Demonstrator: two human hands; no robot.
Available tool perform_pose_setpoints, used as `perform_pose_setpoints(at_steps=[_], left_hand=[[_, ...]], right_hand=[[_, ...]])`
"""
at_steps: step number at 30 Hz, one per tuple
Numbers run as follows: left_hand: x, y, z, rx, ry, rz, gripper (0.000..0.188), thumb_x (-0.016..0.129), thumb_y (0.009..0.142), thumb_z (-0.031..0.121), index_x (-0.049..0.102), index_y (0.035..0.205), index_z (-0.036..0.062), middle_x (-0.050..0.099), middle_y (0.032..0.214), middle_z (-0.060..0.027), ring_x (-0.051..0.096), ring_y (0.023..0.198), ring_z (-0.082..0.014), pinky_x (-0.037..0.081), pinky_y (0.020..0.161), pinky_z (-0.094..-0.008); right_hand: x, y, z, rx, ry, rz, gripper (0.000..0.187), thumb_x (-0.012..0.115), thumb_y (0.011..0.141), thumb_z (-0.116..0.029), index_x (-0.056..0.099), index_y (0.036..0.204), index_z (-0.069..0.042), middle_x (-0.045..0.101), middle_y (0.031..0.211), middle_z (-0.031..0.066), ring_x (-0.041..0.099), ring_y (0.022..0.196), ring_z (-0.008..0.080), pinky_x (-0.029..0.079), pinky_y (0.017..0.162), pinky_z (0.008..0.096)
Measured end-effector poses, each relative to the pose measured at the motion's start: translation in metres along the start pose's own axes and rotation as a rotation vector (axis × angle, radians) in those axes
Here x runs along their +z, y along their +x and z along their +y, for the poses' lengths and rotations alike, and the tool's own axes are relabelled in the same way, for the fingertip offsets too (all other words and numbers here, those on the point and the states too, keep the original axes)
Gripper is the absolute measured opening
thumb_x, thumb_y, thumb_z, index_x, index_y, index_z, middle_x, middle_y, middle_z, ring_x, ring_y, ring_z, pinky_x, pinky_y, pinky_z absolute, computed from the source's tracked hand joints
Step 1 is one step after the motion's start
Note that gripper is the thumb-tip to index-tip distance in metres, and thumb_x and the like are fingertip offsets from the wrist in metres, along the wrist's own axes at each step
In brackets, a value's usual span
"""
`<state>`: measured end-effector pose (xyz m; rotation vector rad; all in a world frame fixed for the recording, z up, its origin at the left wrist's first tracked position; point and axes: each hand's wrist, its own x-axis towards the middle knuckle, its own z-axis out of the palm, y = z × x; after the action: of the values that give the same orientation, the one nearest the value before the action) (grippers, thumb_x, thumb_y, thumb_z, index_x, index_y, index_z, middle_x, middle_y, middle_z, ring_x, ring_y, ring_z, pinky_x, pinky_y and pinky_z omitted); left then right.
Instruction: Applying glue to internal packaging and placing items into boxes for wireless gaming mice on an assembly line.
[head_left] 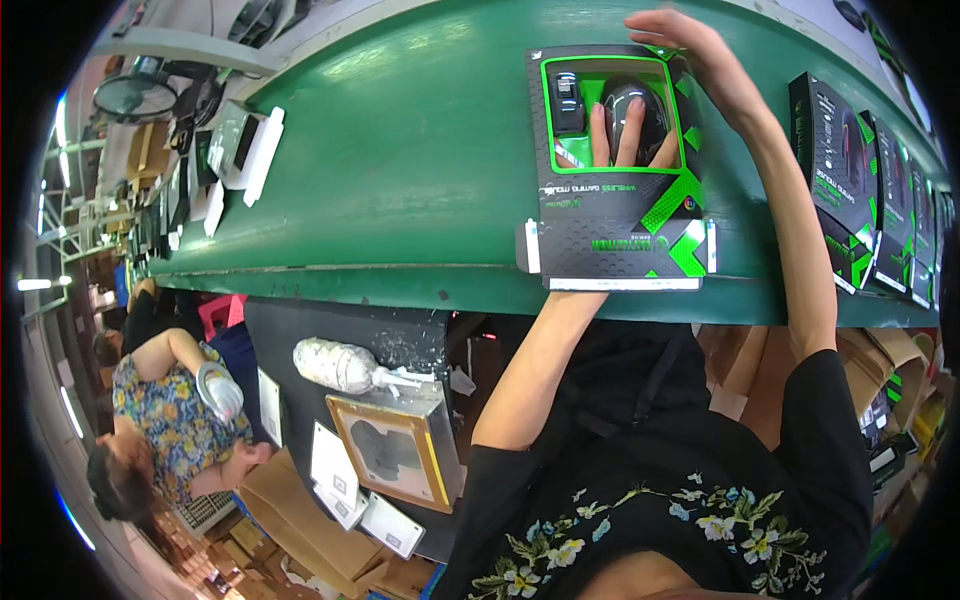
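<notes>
A black and green mouse box point(610, 205) with a clear window lies on the green bench, its flaps open at the near end. Inside, behind the window, are a black computer mouse point(650, 118) and a small black part point(566, 100) on a green insert. My left hand point(629, 135) reaches in through the near end. Its stretched, parted fingers rest over the mouse, seen through the window; the palm is hidden by the box. At the box's far right corner my right hand point(695, 50) is open, fingers extended leftward past the far edge.
Several similar mouse boxes point(840, 175) stand at the right of the green bench point(400, 150). White and dark boxes point(245, 150) lie at its left. Below, a black side table point(400, 335) bears a white-smeared bottle point(335, 366) and a framed screen point(335, 430). A person point(185, 410) sits at left.
</notes>
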<state>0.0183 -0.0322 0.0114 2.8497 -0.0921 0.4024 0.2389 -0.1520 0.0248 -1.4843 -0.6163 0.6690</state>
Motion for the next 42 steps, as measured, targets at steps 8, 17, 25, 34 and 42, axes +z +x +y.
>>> perform_pose_setpoints(at_steps=[8, 17, 25, 34, 42], left_hand=[[0.015, -0.016, -0.018, -0.181, -0.517, 0.099, 0.061, 0.047, 0.097, 0.051, 0.038, 0.152, 0.0252, 0.024, 0.161, -0.0115, 0.029, 0.145, -0.038, 0.027, 0.112, -0.0598], [-0.035, -0.105, 0.029, -0.173, -0.377, -0.032, 0.04, 0.048, 0.101, 0.038, 0.053, 0.133, 0.0145, 0.041, 0.149, -0.0172, 0.035, 0.142, -0.0335, 0.025, 0.118, -0.0496], [-0.231, -0.376, -0.045, -0.952, -0.348, 0.356, 0.035, 0.054, 0.082, -0.008, 0.067, 0.112, 0.0039, 0.067, 0.11, -0.0129, 0.064, 0.102, -0.0312, 0.05, 0.09, -0.0395], [-0.275, -0.491, -0.19, -0.722, 0.386, -0.667, 0.039, 0.069, 0.064, -0.004, 0.067, 0.096, 0.0178, 0.059, 0.12, -0.005, 0.041, 0.137, -0.0286, 0.031, 0.111, -0.0522], [-0.328, -0.449, -0.16, -0.654, 0.44, -0.708, 0.017, 0.067, 0.076, 0.001, 0.059, 0.089, 0.0072, 0.058, 0.084, -0.0126, 0.061, 0.087, -0.0319, 0.046, 0.091, -0.0411]], right_hand=[[0.122, -0.026, -0.056, -0.545, -1.244, 0.15, 0.052, 0.071, 0.088, -0.035, 0.058, 0.137, -0.02, 0.038, 0.154, 0.0176, 0.033, 0.142, 0.0395, 0.028, 0.114, 0.0572], [0.154, -0.055, -0.014, -0.411, -1.374, -0.184, 0.027, 0.055, 0.099, -0.03, 0.066, 0.109, -0.007, 0.045, 0.148, 0.0127, 0.033, 0.143, 0.037, 0.022, 0.116, 0.0549], [-0.054, -0.009, -0.035, 0.047, -1.83, -0.162, 0.033, 0.057, 0.097, -0.025, 0.061, 0.124, -0.004, 0.055, 0.135, 0.017, 0.052, 0.125, 0.0352, 0.041, 0.105, 0.042], [0.405, -0.037, -0.054, -0.544, -0.798, -0.857, 0.054, 0.054, 0.1, -0.043, 0.056, 0.131, 0.001, 0.06, 0.128, 0.021, 0.058, 0.119, 0.0345, 0.045, 0.103, 0.0405], [0.546, -0.043, -0.02, -0.404, -0.954, -0.918, 0.084, 0.07, 0.075, -0.066, 0.06, 0.121, 0.004, 0.069, 0.104, 0.026, 0.069, 0.099, 0.0356, 0.056, 0.084, 0.0443]])
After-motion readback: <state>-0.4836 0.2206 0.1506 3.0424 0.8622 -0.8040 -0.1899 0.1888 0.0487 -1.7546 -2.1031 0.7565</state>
